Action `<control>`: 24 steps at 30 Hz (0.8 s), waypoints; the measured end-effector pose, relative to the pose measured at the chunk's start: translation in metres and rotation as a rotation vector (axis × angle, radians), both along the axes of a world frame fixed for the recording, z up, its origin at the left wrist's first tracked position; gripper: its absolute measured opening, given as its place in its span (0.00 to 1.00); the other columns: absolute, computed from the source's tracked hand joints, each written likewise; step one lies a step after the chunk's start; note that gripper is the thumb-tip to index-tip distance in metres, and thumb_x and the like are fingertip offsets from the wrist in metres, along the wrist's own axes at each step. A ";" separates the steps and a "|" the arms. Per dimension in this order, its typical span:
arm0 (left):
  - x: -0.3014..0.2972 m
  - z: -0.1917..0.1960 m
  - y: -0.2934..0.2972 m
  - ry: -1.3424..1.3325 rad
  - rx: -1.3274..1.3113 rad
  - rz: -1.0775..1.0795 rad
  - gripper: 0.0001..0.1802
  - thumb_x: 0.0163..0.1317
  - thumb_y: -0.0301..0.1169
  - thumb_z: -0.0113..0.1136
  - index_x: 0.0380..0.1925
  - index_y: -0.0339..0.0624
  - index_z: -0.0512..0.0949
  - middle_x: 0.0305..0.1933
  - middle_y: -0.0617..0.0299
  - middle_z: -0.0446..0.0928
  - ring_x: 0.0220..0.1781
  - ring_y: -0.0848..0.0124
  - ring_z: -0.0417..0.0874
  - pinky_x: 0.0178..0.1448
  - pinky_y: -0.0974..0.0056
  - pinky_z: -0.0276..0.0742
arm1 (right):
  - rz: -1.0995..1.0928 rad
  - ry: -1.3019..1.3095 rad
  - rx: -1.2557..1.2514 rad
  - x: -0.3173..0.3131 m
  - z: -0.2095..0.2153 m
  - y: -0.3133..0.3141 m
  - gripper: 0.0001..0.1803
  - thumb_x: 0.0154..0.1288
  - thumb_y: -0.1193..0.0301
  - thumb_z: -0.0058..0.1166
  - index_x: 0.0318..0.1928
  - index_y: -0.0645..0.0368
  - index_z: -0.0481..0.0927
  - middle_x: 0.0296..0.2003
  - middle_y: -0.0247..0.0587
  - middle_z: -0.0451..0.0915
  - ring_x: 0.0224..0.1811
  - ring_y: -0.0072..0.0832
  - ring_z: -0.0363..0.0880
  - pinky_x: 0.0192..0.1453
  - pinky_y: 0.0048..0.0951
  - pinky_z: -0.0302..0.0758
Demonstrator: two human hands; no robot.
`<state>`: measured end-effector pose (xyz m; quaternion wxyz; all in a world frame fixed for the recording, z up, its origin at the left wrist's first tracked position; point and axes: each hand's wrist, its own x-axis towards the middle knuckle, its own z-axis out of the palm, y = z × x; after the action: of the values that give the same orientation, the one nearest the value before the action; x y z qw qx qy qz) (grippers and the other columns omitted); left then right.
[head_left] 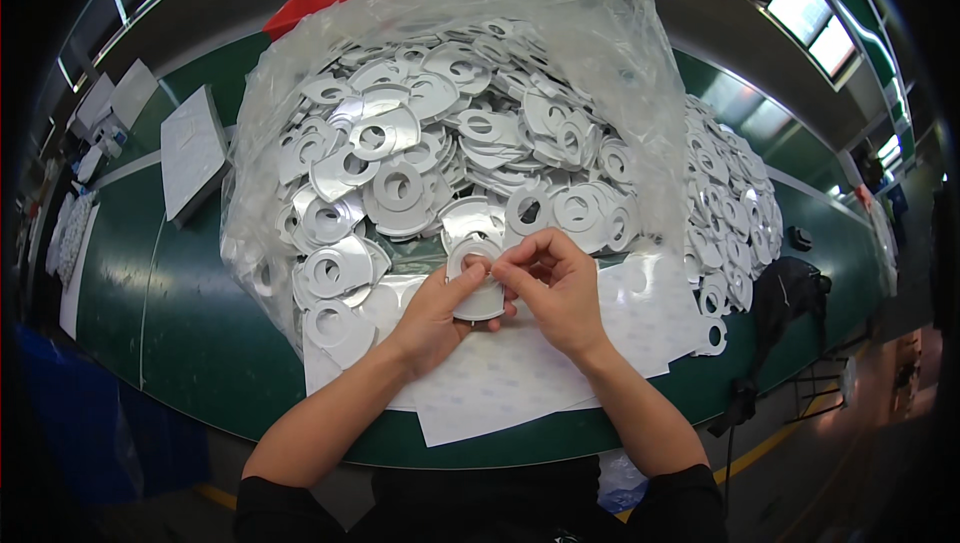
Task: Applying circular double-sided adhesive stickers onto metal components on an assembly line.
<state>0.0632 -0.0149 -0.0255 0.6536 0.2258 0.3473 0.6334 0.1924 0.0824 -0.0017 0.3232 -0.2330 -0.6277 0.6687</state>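
Green table (180, 293) spans the scene. Clear bag (600, 53) at centre, heaped with silver discs (400, 158); more discs piled to its right. White sheets (520, 383) lie near, under both hands. Left hand (435, 313) cups one disc (480, 288), thumb on top. Right hand (555, 288) pinches its upper edge, fingertips pressed together.

Factory assembly workstation: long green workbench (180, 283), huge clear plastic bag (600, 63) heaped with identical silvery ring-shaped parts (400, 183), another loose pile (730, 203) alongside, stacked white sheets (190, 148), bright overhead lights (815, 18).
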 end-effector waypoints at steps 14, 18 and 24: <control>0.001 0.003 -0.002 -0.018 -0.071 0.063 0.11 0.67 0.33 0.44 0.45 0.42 0.68 0.41 0.59 0.74 0.41 0.69 0.78 0.40 0.64 0.74 | -0.197 -0.096 0.800 0.001 -0.004 0.001 0.09 0.49 0.79 0.59 0.33 0.59 0.78 0.29 0.37 0.78 0.31 0.29 0.75 0.31 0.26 0.72; 0.003 0.002 -0.001 -0.047 -0.064 0.093 0.10 0.66 0.32 0.47 0.44 0.43 0.67 0.42 0.58 0.74 0.37 0.68 0.77 0.39 0.62 0.76 | -0.256 -0.087 1.121 0.000 0.003 0.000 0.14 0.41 0.84 0.58 0.33 0.59 0.80 0.28 0.36 0.79 0.31 0.34 0.74 0.33 0.27 0.72; 0.003 0.002 -0.004 -0.002 -0.076 0.072 0.13 0.67 0.33 0.44 0.49 0.42 0.67 0.43 0.58 0.74 0.40 0.70 0.78 0.40 0.65 0.74 | -0.471 -0.112 1.191 0.001 0.008 0.004 0.15 0.41 0.84 0.58 0.34 0.59 0.81 0.30 0.35 0.80 0.30 0.33 0.73 0.32 0.28 0.72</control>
<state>0.0661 -0.0190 -0.0236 0.6388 0.1873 0.3784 0.6432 0.1935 0.0868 0.0060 0.5022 -0.1800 -0.8395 0.1035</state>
